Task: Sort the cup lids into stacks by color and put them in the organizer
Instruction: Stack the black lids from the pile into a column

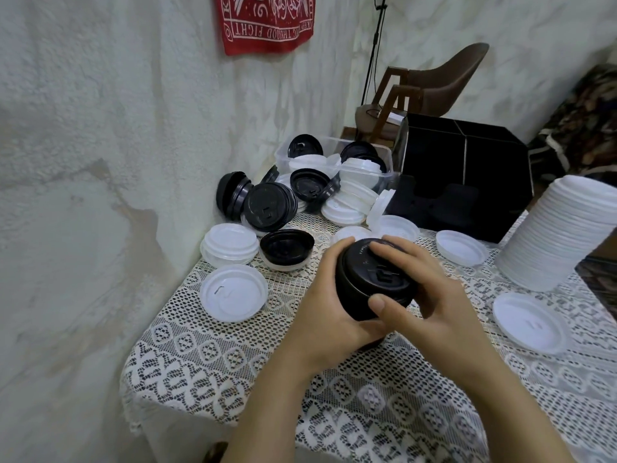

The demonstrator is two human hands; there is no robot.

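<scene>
Left grip (329, 317) and right grip (434, 295) clasp the black stack (375, 280) (tilted); organizer (467, 182) lies beyond-right, nearer the right.

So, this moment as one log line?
left hand: holds black stack | right hand: grips its top | white stack: standing, far right

I read this as a room in someone's home, not a shop or workshop. The table (233, 355) wears a white lace crochet cloth with a dark surface showing through the holes. Beside it the rough white plaster wall (100, 162) is patchy and peeling, and a red printed cloth with white lettering (267, 21) hangs on it. In the back corner I see a brown moulded chair with wooden legs (444, 81), tipped over, and a thin black stand pole (377, 45). A dark patterned fabric (584, 121) lies at the right edge.
</scene>
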